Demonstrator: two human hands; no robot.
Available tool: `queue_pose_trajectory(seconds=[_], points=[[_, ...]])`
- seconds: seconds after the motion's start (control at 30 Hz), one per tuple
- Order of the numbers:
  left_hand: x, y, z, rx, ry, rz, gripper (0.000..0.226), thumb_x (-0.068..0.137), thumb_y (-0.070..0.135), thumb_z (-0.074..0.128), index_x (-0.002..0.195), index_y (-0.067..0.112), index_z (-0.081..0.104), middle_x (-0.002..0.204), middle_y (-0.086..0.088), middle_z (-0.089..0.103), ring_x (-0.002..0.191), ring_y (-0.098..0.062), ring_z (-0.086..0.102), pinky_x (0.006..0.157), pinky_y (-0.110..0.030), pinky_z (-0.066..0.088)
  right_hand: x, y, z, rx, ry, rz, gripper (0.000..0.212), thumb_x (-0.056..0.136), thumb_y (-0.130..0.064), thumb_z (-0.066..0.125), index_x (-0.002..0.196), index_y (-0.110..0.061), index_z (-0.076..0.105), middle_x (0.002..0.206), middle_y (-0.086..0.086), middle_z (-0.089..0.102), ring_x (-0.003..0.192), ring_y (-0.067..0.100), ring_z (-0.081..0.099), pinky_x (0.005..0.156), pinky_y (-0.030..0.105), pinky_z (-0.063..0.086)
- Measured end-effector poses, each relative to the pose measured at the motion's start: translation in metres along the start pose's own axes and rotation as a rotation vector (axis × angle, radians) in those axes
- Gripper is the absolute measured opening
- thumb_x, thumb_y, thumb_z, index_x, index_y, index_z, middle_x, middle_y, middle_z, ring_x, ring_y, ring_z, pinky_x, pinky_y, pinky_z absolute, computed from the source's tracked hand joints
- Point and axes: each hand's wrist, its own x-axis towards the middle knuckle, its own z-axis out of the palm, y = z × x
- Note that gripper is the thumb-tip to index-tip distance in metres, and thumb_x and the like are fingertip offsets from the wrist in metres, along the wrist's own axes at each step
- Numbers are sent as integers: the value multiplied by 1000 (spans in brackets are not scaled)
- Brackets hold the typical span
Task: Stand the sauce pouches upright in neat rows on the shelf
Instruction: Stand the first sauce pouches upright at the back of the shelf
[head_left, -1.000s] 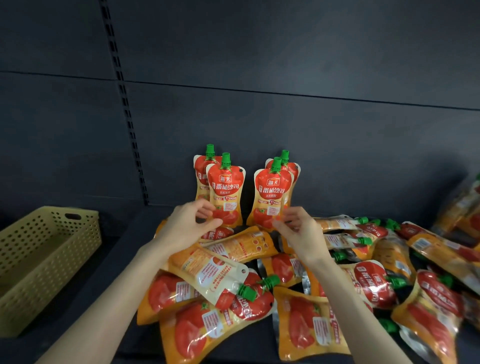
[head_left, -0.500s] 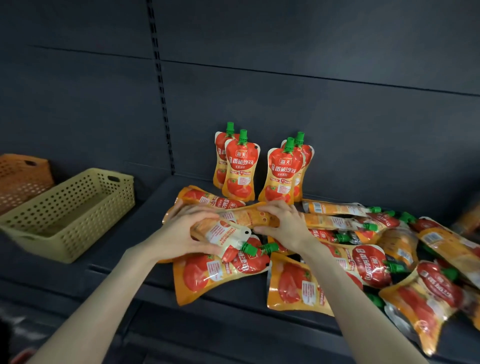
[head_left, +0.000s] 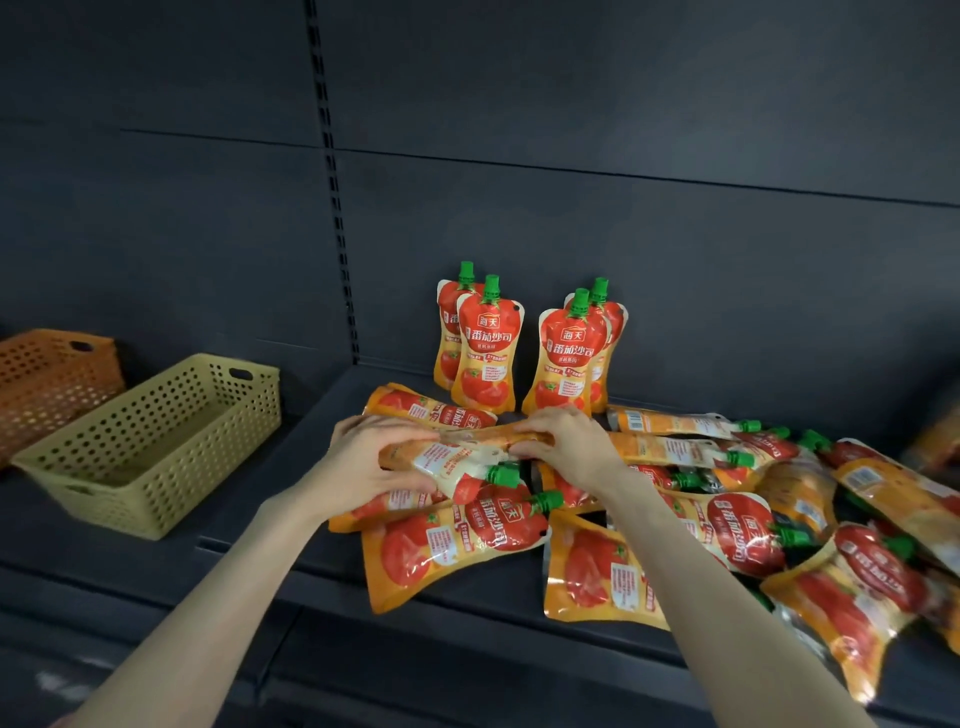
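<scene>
Several orange and red sauce pouches with green caps stand upright at the back of the dark shelf (head_left: 322, 540), in two short rows: the left pair (head_left: 485, 353) and the right pair (head_left: 569, 364). Many more pouches (head_left: 748, 525) lie flat in a heap across the middle and right of the shelf. My left hand (head_left: 363, 462) grips the bottom end of one lying pouch (head_left: 457, 460), its green cap pointing right. My right hand (head_left: 566, 441) grips an orange pouch (head_left: 498, 434) lying just behind it. Both hands sit low over the heap, in front of the standing pouches.
An empty yellow perforated basket (head_left: 156, 441) stands on the shelf to the left, with an orange basket (head_left: 47, 379) behind it. A slotted upright rail (head_left: 332, 208) runs down the dark back panel. One flat pouch (head_left: 447, 551) overhangs the shelf's front edge.
My hands came down from the standing pouches onto the heap and closed round two lying pouches. The view shifted left, bringing the baskets further in.
</scene>
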Motion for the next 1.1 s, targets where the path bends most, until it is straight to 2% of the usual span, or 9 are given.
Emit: queue_pose_trajectory(seconds=[0.1, 0.2, 0.33, 0.5, 0.6, 0.7, 0.77, 0.87, 1.1], points=[[1, 8, -9, -285, 114, -70, 44, 67, 59, 67, 108, 45, 59, 105, 19, 65, 103, -6, 61, 91, -36, 51, -4, -1, -2, 33, 32, -6, 30, 92, -41, 51, 110, -23, 66, 111, -3, 66, 106, 18, 57, 89, 38, 48], [6, 17, -15, -487, 227, -87, 21, 78, 42, 57, 98, 35, 61, 89, 11, 72, 85, -10, 69, 72, -30, 57, -5, -3, -3, 55, 68, 7, 28, 95, -36, 48, 105, -18, 66, 105, -2, 67, 99, 17, 60, 84, 33, 49], [14, 16, -15, -554, 389, -86, 24, 86, 47, 43, 97, 33, 60, 93, 4, 71, 84, -9, 69, 74, -28, 53, -7, -7, -3, 236, 126, 68, 27, 97, -31, 45, 103, -10, 60, 100, -3, 61, 96, 12, 58, 82, 29, 50], [23, 22, -11, -630, 460, -144, 32, 85, 54, 33, 95, 34, 56, 90, 9, 68, 81, -3, 67, 65, -15, 53, -17, -13, -5, 743, 337, 201, 29, 99, -34, 37, 98, -13, 57, 96, 10, 68, 88, 18, 67, 75, 28, 57], [34, 34, -6, -732, 428, -220, 45, 88, 57, 27, 102, 28, 58, 91, 7, 68, 81, -7, 68, 68, -20, 54, -14, -16, -8, 945, 382, 301, 31, 96, -45, 38, 96, -23, 60, 97, 11, 71, 90, 22, 69, 86, 43, 55], [50, 46, -2, -850, 280, -380, 52, 84, 67, 26, 111, 32, 54, 100, 8, 66, 94, -15, 64, 79, -30, 52, -15, -20, -12, 1130, 366, 350, 39, 83, -57, 48, 98, -24, 61, 95, 5, 73, 90, 20, 70, 84, 41, 56], [58, 52, 2, -977, 179, -450, 60, 78, 70, 39, 124, 32, 48, 113, 5, 62, 105, -18, 61, 90, -40, 50, -17, -22, -15, 1194, 359, 330, 33, 82, -52, 52, 99, -24, 58, 97, 5, 71, 89, 20, 70, 80, 38, 56], [66, 57, 7, -1079, 102, -393, 40, 80, 43, 63, 116, 27, 54, 111, 2, 65, 102, -17, 62, 86, -37, 51, -19, -18, -19, 1257, 364, 321, 32, 85, -41, 60, 111, -23, 57, 100, 4, 71, 90, 19, 70, 77, 36, 56], [83, 47, 12, -996, 173, -262, 36, 78, 30, 71, 113, 26, 62, 105, 5, 70, 100, -14, 66, 86, -35, 52, -22, -3, -23, 1059, 401, 281, 29, 82, -31, 67, 108, -17, 63, 101, 6, 72, 88, 19, 71, 79, 38, 58]])
